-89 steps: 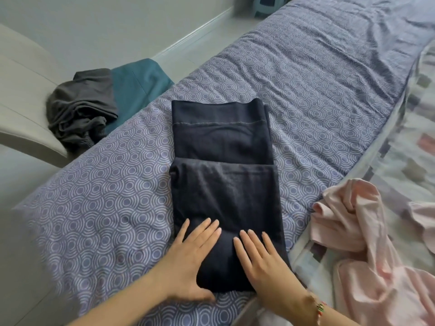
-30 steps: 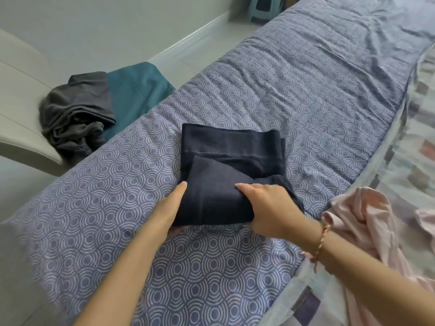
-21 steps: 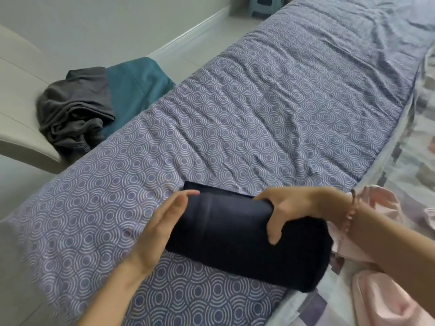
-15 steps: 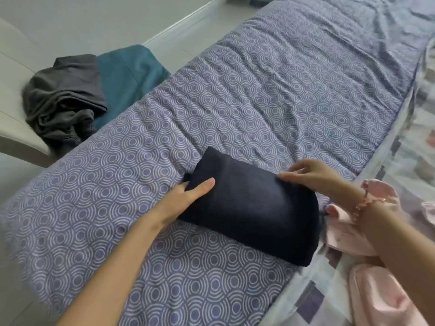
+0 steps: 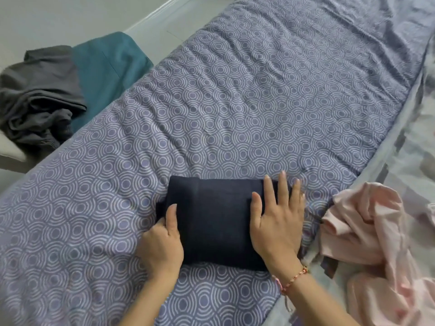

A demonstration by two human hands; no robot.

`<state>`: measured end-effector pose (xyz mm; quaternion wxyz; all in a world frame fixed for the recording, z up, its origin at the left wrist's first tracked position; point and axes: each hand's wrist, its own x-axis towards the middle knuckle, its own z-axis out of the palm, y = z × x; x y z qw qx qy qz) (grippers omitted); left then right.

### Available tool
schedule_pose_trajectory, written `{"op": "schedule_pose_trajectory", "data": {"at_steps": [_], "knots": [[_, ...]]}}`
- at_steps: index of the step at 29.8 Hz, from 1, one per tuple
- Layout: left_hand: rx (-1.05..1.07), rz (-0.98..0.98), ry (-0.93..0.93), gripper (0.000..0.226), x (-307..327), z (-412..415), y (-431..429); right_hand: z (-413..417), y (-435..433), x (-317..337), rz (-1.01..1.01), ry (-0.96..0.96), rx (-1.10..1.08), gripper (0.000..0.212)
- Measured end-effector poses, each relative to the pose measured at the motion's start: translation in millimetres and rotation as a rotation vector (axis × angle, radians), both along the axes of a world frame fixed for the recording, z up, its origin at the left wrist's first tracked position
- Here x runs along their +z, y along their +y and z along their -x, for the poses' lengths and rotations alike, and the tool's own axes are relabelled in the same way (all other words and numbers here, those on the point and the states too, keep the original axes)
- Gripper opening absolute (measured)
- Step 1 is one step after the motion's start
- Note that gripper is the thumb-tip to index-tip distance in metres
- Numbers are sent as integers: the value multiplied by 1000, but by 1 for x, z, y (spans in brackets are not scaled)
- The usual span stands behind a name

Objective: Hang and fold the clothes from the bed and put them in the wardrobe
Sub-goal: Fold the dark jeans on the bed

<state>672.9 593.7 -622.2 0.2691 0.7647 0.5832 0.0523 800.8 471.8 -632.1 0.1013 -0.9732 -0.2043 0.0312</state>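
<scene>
The navy garment is lying folded into a compact block on the near part of the quilt, long side running left to right. The left hand is gripping its left edge — thumb lying on top, the other fingers curling round the side and out of sight under the cloth. The right hand is pressing flat on the right end, fingers straight and spread apart, tips reaching the far edge. A beaded bracelet is sitting on that wrist. Just right of the block, off the quilt's edge, a pink garment is lying crumpled. Far left, beside the bed, a grey garment is resting bunched against a teal cloth.
</scene>
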Motion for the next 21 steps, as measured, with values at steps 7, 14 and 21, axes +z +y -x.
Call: {"op": "schedule_pose_trajectory", "data": {"at_steps": [7,14,21], "knots": [[85,-195,-75,80,0,-21,-4,-27,7,-6,63,229,-27,82],[133,868,-292,108,39,-31,26,-33,1,-7,-86,207,-56,80],[41,1028,-275,59,49,-32,29,-21,1,7,2,253,-40,78]]}}
